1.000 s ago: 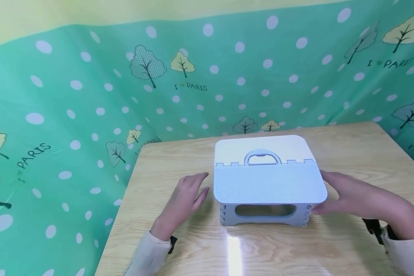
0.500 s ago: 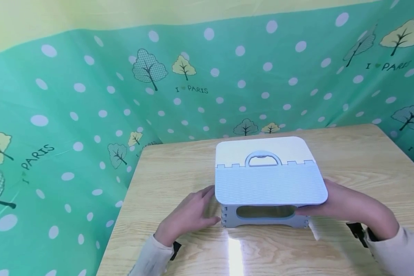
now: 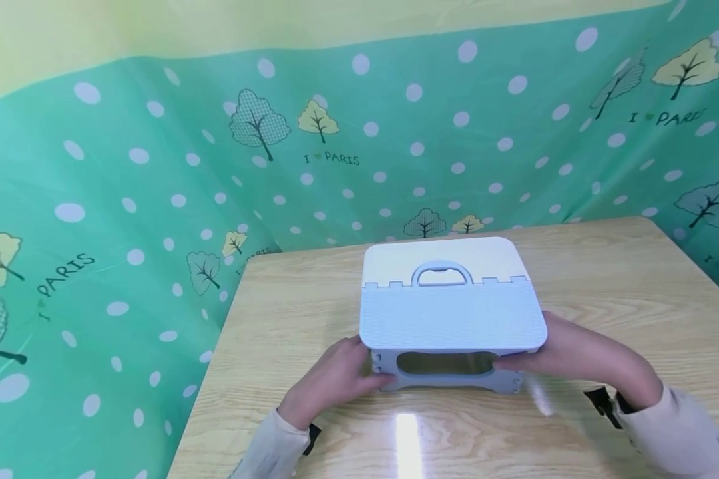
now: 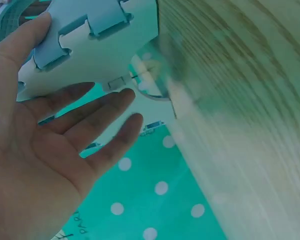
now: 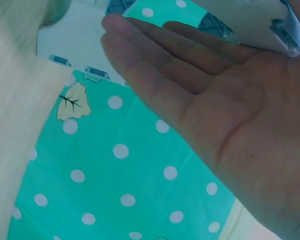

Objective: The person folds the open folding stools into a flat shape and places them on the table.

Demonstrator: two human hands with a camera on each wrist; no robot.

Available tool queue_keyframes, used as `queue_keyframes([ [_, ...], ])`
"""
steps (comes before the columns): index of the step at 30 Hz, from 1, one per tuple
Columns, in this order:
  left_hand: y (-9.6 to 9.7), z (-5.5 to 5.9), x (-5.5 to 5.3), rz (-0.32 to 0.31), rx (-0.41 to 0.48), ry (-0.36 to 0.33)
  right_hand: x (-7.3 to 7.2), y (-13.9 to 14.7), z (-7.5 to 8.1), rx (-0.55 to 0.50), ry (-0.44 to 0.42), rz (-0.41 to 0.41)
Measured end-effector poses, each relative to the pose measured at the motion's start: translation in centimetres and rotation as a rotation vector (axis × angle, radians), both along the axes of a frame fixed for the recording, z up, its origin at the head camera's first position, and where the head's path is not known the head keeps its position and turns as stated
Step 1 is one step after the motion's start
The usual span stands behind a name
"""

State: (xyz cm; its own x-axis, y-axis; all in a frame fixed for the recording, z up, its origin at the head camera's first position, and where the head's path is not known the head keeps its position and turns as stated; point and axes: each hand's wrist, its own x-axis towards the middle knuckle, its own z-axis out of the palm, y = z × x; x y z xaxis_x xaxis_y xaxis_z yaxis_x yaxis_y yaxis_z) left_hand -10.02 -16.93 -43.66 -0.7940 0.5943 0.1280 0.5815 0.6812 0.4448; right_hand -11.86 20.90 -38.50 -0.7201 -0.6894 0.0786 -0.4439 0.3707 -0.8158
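Note:
A folding step stool (image 3: 449, 316) in light blue and white, with a carry handle (image 3: 441, 274) in its top, stands unfolded on the table. My left hand (image 3: 335, 379) grips its left front corner. In the left wrist view the thumb (image 4: 27, 37) lies on the hinged blue edge, while the fingers (image 4: 100, 117) reach along the white side panel. At the right front corner my right hand (image 3: 566, 346) grips the stool, thumb at the oval opening of the front panel. The right wrist view shows its fingers (image 5: 160, 75) stretched along the side, near the leg panel (image 5: 255, 22).
A wood-grain table (image 3: 293, 293) lies under the stool. Its back and left edges meet a green polka-dot cloth (image 3: 335, 120) printed with trees. A bright strip of reflected light (image 3: 407, 446) falls in front of the stool.
My left hand has moved right to the stool's corner, and the right hand has slid in with its thumb on the front panel. The stool has shifted slightly left.

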Motion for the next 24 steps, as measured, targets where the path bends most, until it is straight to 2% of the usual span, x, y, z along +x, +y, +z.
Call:
queue_keyframes([
  [3,-0.1,-0.1,0.0,0.022,-0.013,-0.011,-0.2,-0.3,-0.2,-0.012,0.017,0.008],
  [11,-0.2,-0.2,-0.3,0.03,0.026,-0.065,-0.9,-0.6,-0.9,0.017,0.048,-0.058],
  [19,-0.5,-0.6,-0.5,0.042,0.085,-0.104,-1.6,-0.9,-1.9,-0.044,-0.019,-0.028],
  [24,-0.6,-0.7,-0.9,0.021,0.129,-0.128,-1.8,-0.8,-2.2,-0.064,-0.037,-0.029],
])
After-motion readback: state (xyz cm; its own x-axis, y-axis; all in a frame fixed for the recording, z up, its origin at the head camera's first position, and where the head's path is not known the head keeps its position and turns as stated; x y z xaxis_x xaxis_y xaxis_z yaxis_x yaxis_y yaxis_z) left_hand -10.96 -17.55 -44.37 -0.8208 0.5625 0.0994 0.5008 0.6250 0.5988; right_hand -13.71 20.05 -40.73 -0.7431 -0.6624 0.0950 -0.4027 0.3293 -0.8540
